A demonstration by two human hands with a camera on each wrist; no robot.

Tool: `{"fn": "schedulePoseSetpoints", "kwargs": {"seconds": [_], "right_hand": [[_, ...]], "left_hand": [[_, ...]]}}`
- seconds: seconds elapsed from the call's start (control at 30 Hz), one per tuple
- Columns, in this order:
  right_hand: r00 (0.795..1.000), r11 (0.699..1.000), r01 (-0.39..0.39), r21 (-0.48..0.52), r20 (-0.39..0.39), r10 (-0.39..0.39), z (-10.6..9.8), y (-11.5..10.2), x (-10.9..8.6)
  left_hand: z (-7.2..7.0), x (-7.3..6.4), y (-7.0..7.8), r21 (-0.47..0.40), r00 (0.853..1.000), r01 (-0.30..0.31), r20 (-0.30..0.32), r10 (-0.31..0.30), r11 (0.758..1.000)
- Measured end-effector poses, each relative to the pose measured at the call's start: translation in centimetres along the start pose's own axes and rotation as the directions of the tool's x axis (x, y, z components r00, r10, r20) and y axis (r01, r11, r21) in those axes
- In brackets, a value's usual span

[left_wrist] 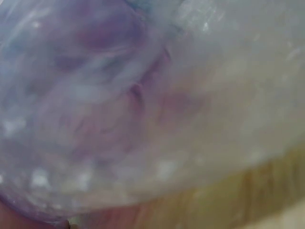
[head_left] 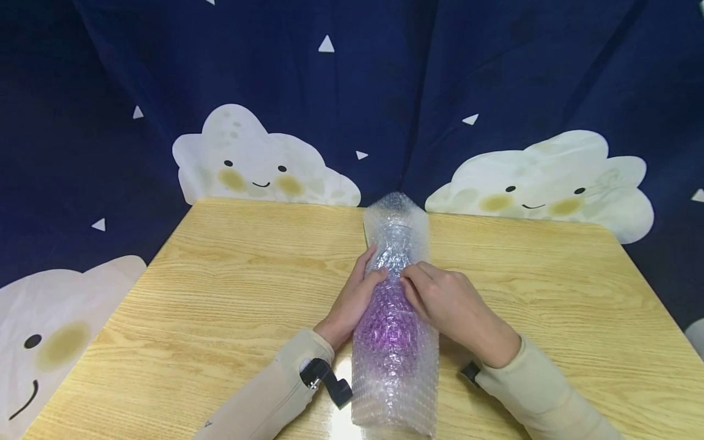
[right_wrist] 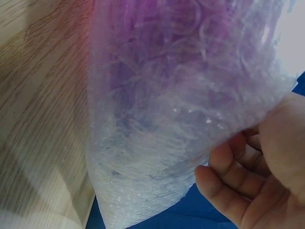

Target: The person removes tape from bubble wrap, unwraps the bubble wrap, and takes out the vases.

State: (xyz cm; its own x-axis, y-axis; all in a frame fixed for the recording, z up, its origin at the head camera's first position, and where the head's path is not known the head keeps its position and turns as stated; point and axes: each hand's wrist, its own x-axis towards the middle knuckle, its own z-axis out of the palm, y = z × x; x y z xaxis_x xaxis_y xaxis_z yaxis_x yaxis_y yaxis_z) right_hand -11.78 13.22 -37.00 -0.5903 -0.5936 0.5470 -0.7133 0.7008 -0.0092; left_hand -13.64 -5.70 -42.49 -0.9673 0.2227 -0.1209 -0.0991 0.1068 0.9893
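Bubble wrap [head_left: 393, 391] encloses an object [head_left: 389, 330], purple in its nearer part and bluish-clear beyond, too blurred through the plastic to identify. It sits over the bench [head_left: 247, 281], long axis running away from the person, tapered end toward the far edge. The left hand [head_left: 354, 299] grips its side; the right hand [head_left: 448, 299] has fingers pinching its upper surface.

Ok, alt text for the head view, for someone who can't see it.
A left hand holds a bubble-wrapped purple object at a wooden table; the right hand pinches its wrap. Behind is dark blue fabric with smiling clouds.
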Motion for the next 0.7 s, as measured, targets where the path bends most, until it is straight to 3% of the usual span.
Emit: {"fn": "schedulePoseSetpoints", "kwargs": {"seconds": [0.7], "right_hand": [[1.000,1.000,-0.009,0.022,0.002,0.009,-0.12,0.00,-0.05]], "left_hand": [[-0.01,0.04,-0.07,0.001,1.000,0.004,0.004,-0.004,1.000]]}}
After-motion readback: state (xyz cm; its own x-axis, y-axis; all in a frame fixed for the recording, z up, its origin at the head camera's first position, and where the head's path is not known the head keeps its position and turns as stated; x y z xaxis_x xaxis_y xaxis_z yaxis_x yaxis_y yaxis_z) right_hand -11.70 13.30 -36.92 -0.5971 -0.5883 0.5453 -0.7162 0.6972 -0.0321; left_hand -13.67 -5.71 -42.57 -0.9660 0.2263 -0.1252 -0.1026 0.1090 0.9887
